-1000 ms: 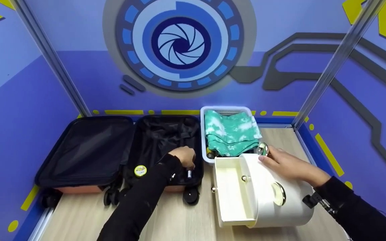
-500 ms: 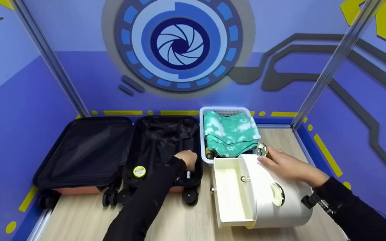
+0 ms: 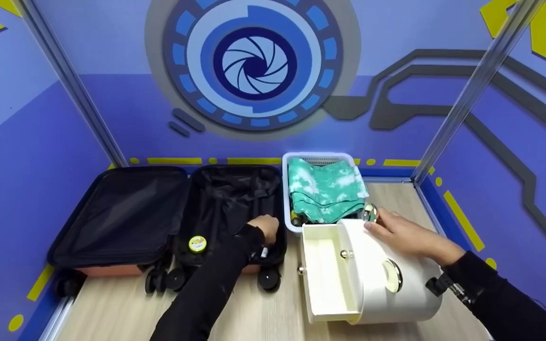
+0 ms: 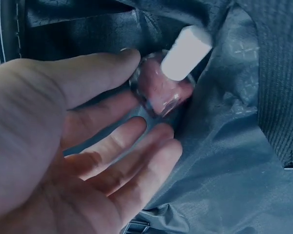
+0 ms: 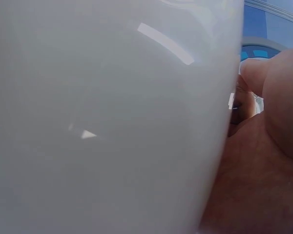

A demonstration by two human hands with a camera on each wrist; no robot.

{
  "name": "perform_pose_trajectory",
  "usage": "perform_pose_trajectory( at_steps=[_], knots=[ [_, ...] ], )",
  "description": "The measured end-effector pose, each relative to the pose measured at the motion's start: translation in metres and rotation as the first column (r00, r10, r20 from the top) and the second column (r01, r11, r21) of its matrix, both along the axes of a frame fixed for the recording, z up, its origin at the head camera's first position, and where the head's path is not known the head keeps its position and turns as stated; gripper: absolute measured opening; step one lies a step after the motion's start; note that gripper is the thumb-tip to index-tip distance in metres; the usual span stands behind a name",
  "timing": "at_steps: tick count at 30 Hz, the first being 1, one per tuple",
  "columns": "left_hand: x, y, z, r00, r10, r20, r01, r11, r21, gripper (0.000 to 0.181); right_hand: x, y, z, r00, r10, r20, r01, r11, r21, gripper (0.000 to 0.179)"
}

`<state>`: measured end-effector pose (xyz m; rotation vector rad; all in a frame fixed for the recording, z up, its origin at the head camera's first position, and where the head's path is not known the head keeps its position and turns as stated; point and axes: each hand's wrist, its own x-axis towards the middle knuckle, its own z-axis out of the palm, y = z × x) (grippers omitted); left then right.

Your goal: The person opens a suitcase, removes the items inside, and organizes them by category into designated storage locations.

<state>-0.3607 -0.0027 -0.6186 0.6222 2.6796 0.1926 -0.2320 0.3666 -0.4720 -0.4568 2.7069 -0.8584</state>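
Fingers of your left hand (image 3: 265,227) lightly pinch a pink nail polish bottle (image 4: 158,87) by its body, inside the near right corner of the open suitcase (image 3: 221,208). It is probably light, rigid glass, slick and breakable; its white cap (image 4: 187,52) likely offers surer hold. Right of the suitcase, your right hand (image 3: 410,237) grips a chrome fitting (image 3: 370,212) on the white drawer box (image 3: 401,303).

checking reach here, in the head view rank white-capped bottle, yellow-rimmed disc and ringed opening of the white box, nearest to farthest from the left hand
1. White-capped bottle: right by the left hand, in the suitcase.
2. Yellow-rimmed disc: left of the hand, same suitcase half.
3. Ringed opening of the white box: farthest, off to the right.
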Motion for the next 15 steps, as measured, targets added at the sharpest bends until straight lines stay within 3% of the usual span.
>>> perform_pose_trajectory(
  at_steps=[1,2,5,11,15],
  knots=[
    [0.005,0.000,0.006,1.000,0.003,0.006,-0.003,1.000,0.000,0.008,0.000,0.000,0.000,1.000,0.000,-0.001,0.000,1.000,0.000,0.040],
    [0.014,0.002,0.019,1.000,0.016,0.019,-0.015,1.000,-0.024,0.006,0.000,0.000,-0.001,1.000,0.003,-0.007,-0.003,1.000,0.002,0.039],
    [0.023,0.001,0.029,1.000,0.006,0.019,-0.005,0.999,-0.039,0.007,0.000,-0.001,-0.002,1.000,0.003,-0.015,-0.003,1.000,0.009,0.035],
    [0.025,-0.001,0.030,0.999,0.005,0.037,-0.005,1.000,-0.009,0.016,0.000,-0.001,-0.001,1.000,0.007,-0.020,-0.006,1.000,0.019,0.036],
    [0.021,-0.004,0.030,0.998,0.012,0.056,-0.017,0.996,0.084,0.017,0.001,-0.001,0.001,1.000,0.005,-0.009,-0.004,1.000,0.016,0.045]
  ],
)
